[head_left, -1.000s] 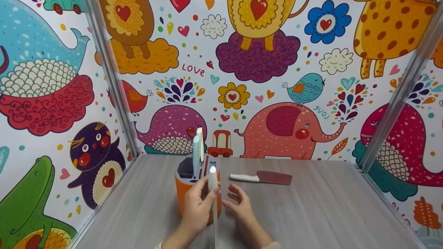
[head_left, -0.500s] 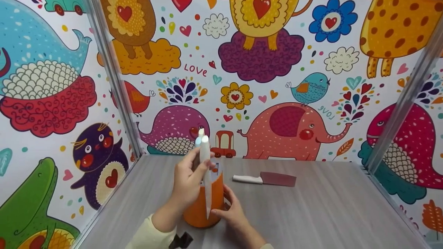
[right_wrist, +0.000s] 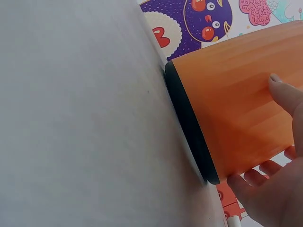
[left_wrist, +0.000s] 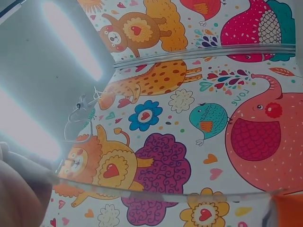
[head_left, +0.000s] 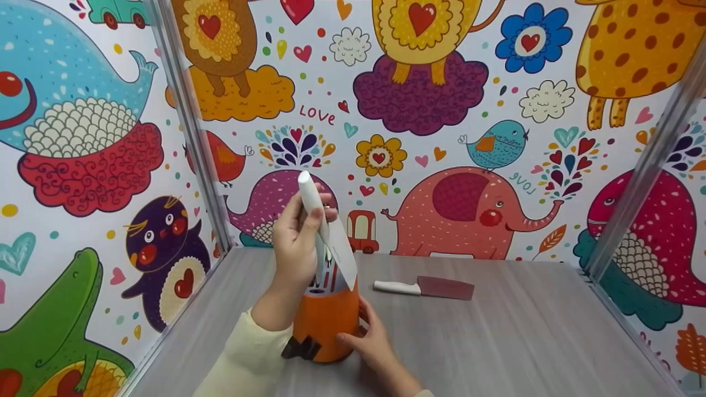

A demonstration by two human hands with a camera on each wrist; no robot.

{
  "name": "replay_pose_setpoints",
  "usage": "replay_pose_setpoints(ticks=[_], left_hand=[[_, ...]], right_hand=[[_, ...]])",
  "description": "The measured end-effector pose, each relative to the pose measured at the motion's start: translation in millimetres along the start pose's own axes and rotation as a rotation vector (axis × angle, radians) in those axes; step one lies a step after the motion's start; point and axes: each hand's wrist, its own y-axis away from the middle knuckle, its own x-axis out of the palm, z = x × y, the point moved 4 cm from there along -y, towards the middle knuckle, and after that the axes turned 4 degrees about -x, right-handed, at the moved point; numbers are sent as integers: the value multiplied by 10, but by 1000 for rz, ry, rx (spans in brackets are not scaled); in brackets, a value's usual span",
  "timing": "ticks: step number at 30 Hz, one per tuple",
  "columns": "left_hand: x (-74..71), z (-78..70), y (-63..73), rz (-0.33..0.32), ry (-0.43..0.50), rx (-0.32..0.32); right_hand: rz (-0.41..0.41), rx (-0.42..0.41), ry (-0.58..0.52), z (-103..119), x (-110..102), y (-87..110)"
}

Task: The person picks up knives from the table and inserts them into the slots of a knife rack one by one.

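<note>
In the head view my left hand (head_left: 294, 234) is raised over the orange knife block (head_left: 328, 322), gripping a kitchen knife by its white handle (head_left: 312, 193). Its pale blade (head_left: 343, 256) slants down to the right, the tip overlapping the block's slotted top. The left wrist view shows the blade (left_wrist: 165, 191) edge-on, with the block's orange corner (left_wrist: 289, 210) beyond it. Low on the block's right side, my right hand (head_left: 375, 344) holds it, thumb in front and fingers behind. The block's dark base (right_wrist: 191, 127) shows in the right wrist view. Other knives in the slots are mostly hidden by my left hand.
A cleaver with a white handle and dark reddish blade (head_left: 447, 288) lies on the grey wood-look table (head_left: 496, 342), right of the block. Printed panels in metal frames (head_left: 623, 198) enclose the back and sides. A small black device (head_left: 300, 348) hangs at the left sleeve.
My left hand has risen with the knife, whose blade has swung from pointing down toward me to over the block. My right hand has moved onto the block's side.
</note>
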Motion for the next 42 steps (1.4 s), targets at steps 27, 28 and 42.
replay_pose_setpoints(ticks=[27, 28, 42], left_hand=[[-53, 866, -60, -20, -104, -38], [-39, 926, -32, -6, -117, -41], [33, 1256, 172, 159, -348, -156]], right_hand=[[-19, 55, 54, 1, -7, -8], [-22, 52, 59, -3, -15, -8], [-3, -24, 82, 17, -16, 14]])
